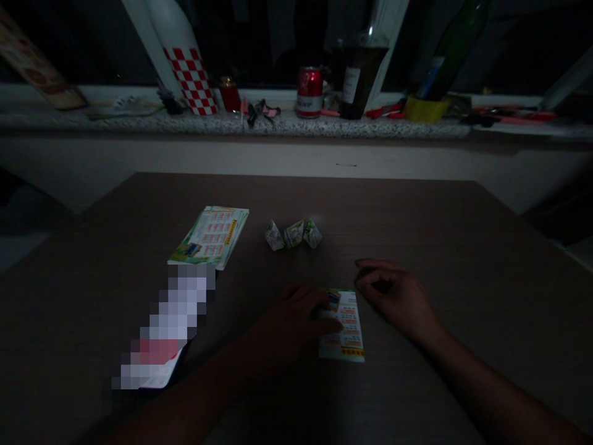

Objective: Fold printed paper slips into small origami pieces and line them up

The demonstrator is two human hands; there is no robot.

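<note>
A printed calendar card (351,318) with a small picture and rows of red and black figures lies flat on the table. Across its left part rests my left hand (296,321), fingers stretched and a little apart, covering some of the print. My right hand (398,300) hovers or rests just right of the card, apart from it. Its fingers are loosely bent with a gap between them, and I see nothing in them. Beyond both hands stand three small folded paper pieces (294,234) in a row, made of similar printed paper.
A stack of similar calendar cards (213,235) lies at the left on the brown table (417,216). Nearer me is a phone (160,374), its screen partly blurred out. Behind, the granite windowsill (278,127) carries a red can (309,93), a checkered bottle (194,80) and dark bottles.
</note>
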